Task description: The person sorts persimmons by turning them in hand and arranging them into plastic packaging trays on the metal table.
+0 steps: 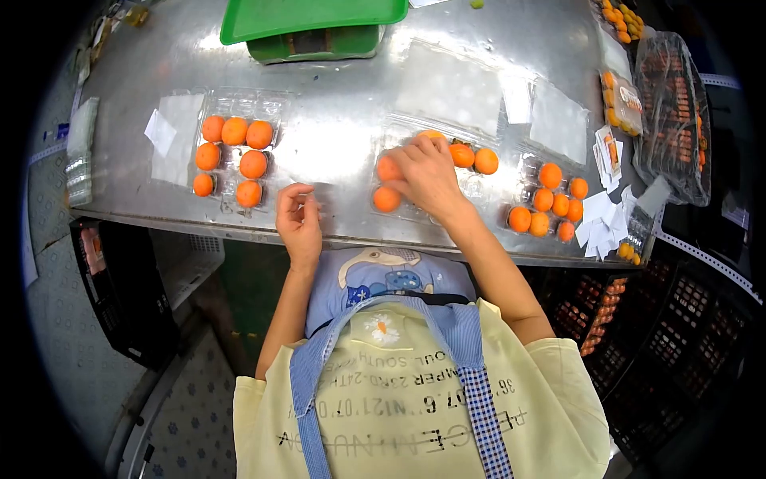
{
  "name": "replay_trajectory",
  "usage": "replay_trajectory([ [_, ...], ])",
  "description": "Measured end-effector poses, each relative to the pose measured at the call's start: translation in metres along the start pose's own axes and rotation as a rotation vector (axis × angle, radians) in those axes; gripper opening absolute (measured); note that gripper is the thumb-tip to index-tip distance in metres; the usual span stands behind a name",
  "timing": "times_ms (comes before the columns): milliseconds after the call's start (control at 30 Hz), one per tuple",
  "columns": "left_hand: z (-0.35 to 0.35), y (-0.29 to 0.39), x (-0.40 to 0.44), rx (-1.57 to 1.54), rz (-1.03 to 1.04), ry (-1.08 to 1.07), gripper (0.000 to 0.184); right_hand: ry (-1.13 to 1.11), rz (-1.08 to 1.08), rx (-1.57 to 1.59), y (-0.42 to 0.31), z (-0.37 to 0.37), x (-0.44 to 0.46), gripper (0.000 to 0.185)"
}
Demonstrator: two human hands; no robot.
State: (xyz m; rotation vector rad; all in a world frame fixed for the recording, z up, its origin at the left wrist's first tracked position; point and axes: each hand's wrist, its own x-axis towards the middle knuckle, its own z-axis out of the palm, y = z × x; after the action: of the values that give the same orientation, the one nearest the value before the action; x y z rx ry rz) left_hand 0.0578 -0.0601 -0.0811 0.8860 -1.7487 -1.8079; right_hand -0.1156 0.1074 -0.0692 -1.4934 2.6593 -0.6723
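Note:
My right hand (431, 177) reaches over the middle clear plastic tray (471, 188), its fingers and thumb closed around a round orange fruit (388, 168). Another orange fruit (387, 199) sits just below it. Beyond the fingers are more orange fruits (486, 161), one partly hidden by the hand. Near the table's front edge, my left hand (301, 223) hangs with loosely bent fingers, thumb apart, nothing visible in it. To its left, a clear tray (227, 172) holds several orange fruits (253, 164) along three sides. The right-hand clear tray (531, 172) holds several smaller-looking fruits (542, 199).
A green tray (315, 20) rests on a green box at the back of the metal table (335, 96). White paper slips (604, 227), packed fruit (621, 102) and a plastic-wrapped crate (674, 120) lie at the right. A black crate (120, 291) stands below left.

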Motion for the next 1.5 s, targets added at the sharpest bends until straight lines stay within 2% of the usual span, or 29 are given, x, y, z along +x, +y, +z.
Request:
replay_trajectory([
  [100,0.003,0.000,0.000,0.029,-0.038,-0.033,0.016,0.001,-0.046,-0.018,0.001,-0.002,0.005,0.038],
  [300,0.021,0.020,0.006,0.032,-0.222,-0.221,0.022,-0.017,0.031,0.147,0.002,-0.008,0.002,0.045],
  [400,0.032,0.015,0.010,0.037,-0.225,-0.343,0.025,0.025,-0.035,0.043,-0.001,-0.006,0.004,0.045],
  [600,0.031,0.008,0.010,0.142,-0.206,-0.432,0.025,-0.022,0.010,-0.060,-0.003,0.002,0.007,0.042],
  [700,0.028,0.012,0.011,0.125,-0.213,-0.448,0.029,-0.019,0.063,0.066,-0.007,-0.008,0.007,0.039],
  [800,0.035,0.034,0.011,0.031,-0.177,-0.486,0.040,-0.072,0.419,0.557,-0.018,-0.028,0.008,0.034],
  [900,0.045,0.054,0.010,-0.100,-0.201,-0.546,0.052,-0.041,0.528,0.990,-0.026,-0.039,0.002,0.034],
  [1000,0.051,0.069,0.010,-0.237,-0.266,-0.576,0.056,-0.023,0.587,1.214,-0.033,-0.043,-0.005,0.037],
  [1100,0.051,0.068,0.006,-0.242,-0.230,-0.562,0.055,0.030,0.548,1.193,-0.043,-0.050,-0.009,0.041],
  [1200,0.053,0.076,-0.001,-0.229,-0.206,-0.550,0.054,0.032,0.499,1.142,-0.050,-0.056,-0.008,0.037],
  [1333,0.050,0.079,-0.006,-0.269,-0.177,-0.603,0.056,0.076,0.558,1.311,-0.050,-0.056,-0.008,0.023],
  [1500,0.051,0.084,-0.007,-0.424,-0.313,-0.636,0.054,0.031,0.650,1.408,-0.044,-0.059,-0.010,0.021],
])
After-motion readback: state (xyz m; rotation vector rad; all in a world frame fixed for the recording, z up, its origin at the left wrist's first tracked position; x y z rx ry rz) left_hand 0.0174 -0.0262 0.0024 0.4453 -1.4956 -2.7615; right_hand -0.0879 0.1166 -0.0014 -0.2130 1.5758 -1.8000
